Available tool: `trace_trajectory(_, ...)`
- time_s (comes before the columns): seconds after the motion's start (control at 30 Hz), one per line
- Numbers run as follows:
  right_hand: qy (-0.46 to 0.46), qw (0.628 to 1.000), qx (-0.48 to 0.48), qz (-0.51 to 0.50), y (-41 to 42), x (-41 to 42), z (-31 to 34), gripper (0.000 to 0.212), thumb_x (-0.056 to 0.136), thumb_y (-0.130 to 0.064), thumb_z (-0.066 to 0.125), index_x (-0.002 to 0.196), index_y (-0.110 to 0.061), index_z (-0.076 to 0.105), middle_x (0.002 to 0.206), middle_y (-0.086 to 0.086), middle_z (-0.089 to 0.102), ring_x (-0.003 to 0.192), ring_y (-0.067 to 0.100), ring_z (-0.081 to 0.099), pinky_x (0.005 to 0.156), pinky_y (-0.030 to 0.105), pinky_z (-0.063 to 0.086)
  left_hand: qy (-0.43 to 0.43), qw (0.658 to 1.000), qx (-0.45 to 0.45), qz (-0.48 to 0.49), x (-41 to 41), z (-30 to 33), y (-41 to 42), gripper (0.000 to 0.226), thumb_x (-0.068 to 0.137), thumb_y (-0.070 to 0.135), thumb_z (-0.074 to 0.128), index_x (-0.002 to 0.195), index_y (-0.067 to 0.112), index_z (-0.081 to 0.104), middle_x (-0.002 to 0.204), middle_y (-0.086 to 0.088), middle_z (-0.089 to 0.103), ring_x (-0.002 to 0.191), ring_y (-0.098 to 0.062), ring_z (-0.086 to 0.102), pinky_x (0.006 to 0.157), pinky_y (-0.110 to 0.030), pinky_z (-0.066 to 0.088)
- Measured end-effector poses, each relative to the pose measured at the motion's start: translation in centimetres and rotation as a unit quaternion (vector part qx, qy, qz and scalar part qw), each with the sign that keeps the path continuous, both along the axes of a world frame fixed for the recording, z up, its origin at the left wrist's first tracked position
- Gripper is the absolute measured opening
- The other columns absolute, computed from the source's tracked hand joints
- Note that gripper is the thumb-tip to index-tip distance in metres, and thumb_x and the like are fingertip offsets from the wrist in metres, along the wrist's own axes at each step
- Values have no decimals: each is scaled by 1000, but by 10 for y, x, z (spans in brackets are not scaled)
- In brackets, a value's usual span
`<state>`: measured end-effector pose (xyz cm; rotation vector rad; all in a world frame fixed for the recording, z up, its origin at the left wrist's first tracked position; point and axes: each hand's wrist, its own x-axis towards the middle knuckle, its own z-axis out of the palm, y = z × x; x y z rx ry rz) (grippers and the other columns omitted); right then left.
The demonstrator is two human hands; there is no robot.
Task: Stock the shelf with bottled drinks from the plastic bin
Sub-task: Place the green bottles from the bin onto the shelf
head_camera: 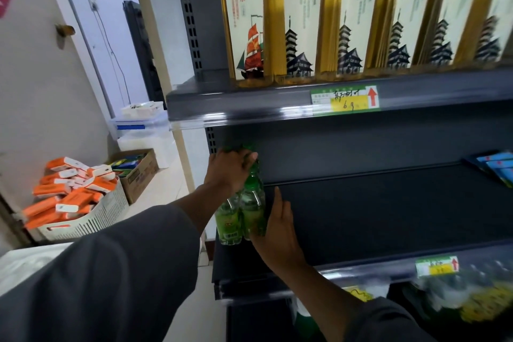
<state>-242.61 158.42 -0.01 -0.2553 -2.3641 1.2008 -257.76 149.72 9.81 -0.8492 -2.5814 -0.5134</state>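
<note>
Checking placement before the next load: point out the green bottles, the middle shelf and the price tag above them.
green bottles (251, 211): head view, body of the right-hand bottle.
middle shelf (374, 203): head view, bare dark deck right of the bottles.
price tag (345, 100): head view, centre of the label.

Two green bottled drinks are standing upright, side by side and touching, at the far left end of the dark middle shelf. Their clear plastic is showing green liquid, with green caps and small labels low on the bodies. The left hand is gripping them from above around the caps and necks, while the right hand is resting with straight fingers against the right bottle's side. The plastic bin is not showing clearly.
</note>
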Motion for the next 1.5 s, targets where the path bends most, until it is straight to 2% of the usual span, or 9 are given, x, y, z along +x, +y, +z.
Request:
trace_trajectory(0.1, -15, 999, 37, -7, 8, 20, 3, 100, 92, -38, 66, 159, -21, -5, 143, 0, 25, 135, 18, 29, 111, 38, 36, 46, 999, 27, -4, 14, 0, -10, 53, 101, 60, 22, 124, 33, 63, 118, 1, 68, 116, -27, 57, 100, -45, 44)
trace_trajectory(0.33, -38, 985, 148, -85, 42, 79, 31, 89, 88, -23, 61, 159, -12, 10, 139, 8, 32, 130, 26, 31, 109, 40, 39, 162, 986, 4, -26, 92, -3, 4, 52, 97, 55, 40, 134, 24, 60, 135, -3, 57, 123, -30, 50, 100, -46, 42)
trace_trajectory(0.57, -92, 930, 282, -219, 98, 162, 51, 73, 84, -37, 68, 146, -7, 44, 141, 24, 40, 129, 45, 40, 110, 55, 37, 150, 982, -32, -110, 182, -18, 53, 52, 90, 52, 44, 132, 26, 62, 135, -3, 58, 120, -30, 55, 95, -44, 48)
trace_trajectory(0.73, -128, 882, 336, -304, 163, 250, 45, 79, 75, -38, 74, 143, -8, 50, 141, 27, 49, 129, 47, 46, 106, 58, 41, 99, 981, -52, -157, 256, -48, 108, 61, 85, 58, 45, 133, 24, 62, 136, -8, 58, 120, -32, 57, 95, -46, 51)
trace_trajectory(0.87, -217, 875, 267, -342, 199, 328, 31, 81, 87, -41, 55, 157, -13, 23, 160, 24, 20, 146, 44, 20, 118, 54, 20, 32, 973, -36, -227, 324, -80, 162, 63, 80, 60, 50, 132, 26, 61, 136, -7, 58, 116, -34, 59, 92, -46, 52)
trace_trajectory(1.03, -287, 856, 210, -375, 227, 406, -7, 72, 99, -33, 42, 160, -14, 9, 164, 26, 7, 149, 46, 8, 121, 55, 11, 5, 949, -61, -308, 388, -119, 209, 64, 82, 62, 47, 132, 24, 62, 138, -5, 56, 119, -32, 59, 94, -45, 53)
trace_trajectory(1.2, -313, 831, 183, -421, 254, 445, -39, 70, 97, -31, 45, 158, -14, 15, 160, 26, 18, 144, 47, 19, 117, 58, 19, -3, 932, -77, -353, 426, -129, 251, 55, 92, 57, 52, 139, 27, 54, 136, 2, 50, 122, -25, 53, 94, -39, 52)
trace_trajectory(1.37, -342, 806, 185, -446, 295, 475, -54, 71, 95, -34, 51, 154, -11, 19, 152, 25, 25, 139, 46, 24, 115, 56, 25, -35, 916, -58, -395, 468, -145, 306, 45, 93, 51, 57, 132, 28, 57, 127, 4, 54, 118, -22, 53, 92, -36, 49)
trace_trajectory(1.5, -347, 797, 168, -465, 334, 493, -71, 68, 95, -34, 50, 152, -13, 22, 148, 23, 28, 135, 44, 29, 113, 54, 28, -73, 904, -82, -413, 504, -186, 351, 56, 95, 62, 46, 138, 27, 53, 137, -2, 53, 126, -26, 50, 101, -39, 46)
